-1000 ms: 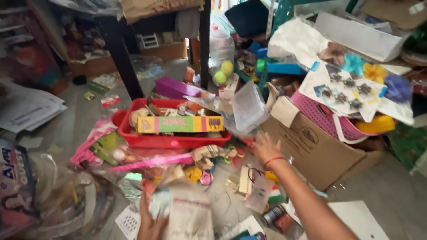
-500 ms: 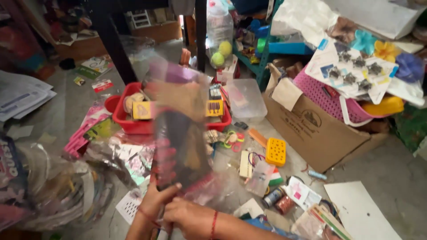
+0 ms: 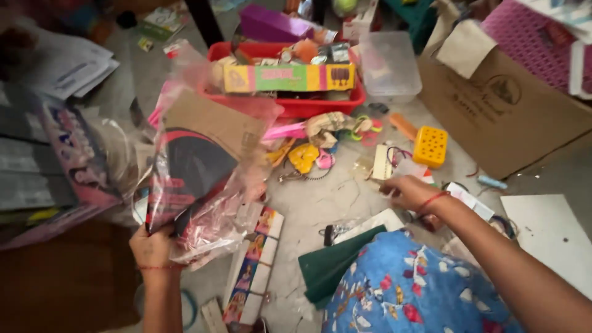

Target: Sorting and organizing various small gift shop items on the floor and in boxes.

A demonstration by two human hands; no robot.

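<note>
- Head view: the left hand [image 3: 151,246] is closing its fingers around the lower edge of a clear plastic bag [image 3: 203,166], holding it upright above the floor at the left of the view.
- Inside the bag, a brown cardboard sheet [image 3: 216,126] and a dark card with red and pink stripes [image 3: 188,169] are showing through the crinkled film.
- The right hand [image 3: 410,191] is reaching out over the grey floor [image 3: 320,203], palm down with the fingers loosely curled; it is blurred, so it may be pinching something small, but I cannot tell.
- A red thread bracelet [image 3: 431,199] is sitting on the right wrist.
- Just beyond that hand, a yellow perforated block [image 3: 430,146] is lying near a small white comb-like card [image 3: 382,161].
- Behind the bag, a red plastic tray [image 3: 296,106] is holding a long yellow, green and pink box [image 3: 287,78] laid across its top.
- A clear plastic tub [image 3: 388,65] is standing just right of the tray, beside a brown cardboard box [image 3: 499,111].
- Below the bag, a strip of small picture cards [image 3: 256,265] is lying on the floor, near a dark green sheet [image 3: 336,262].
- Blue floral fabric [image 3: 413,290] is covering the lower middle of the view.
</note>
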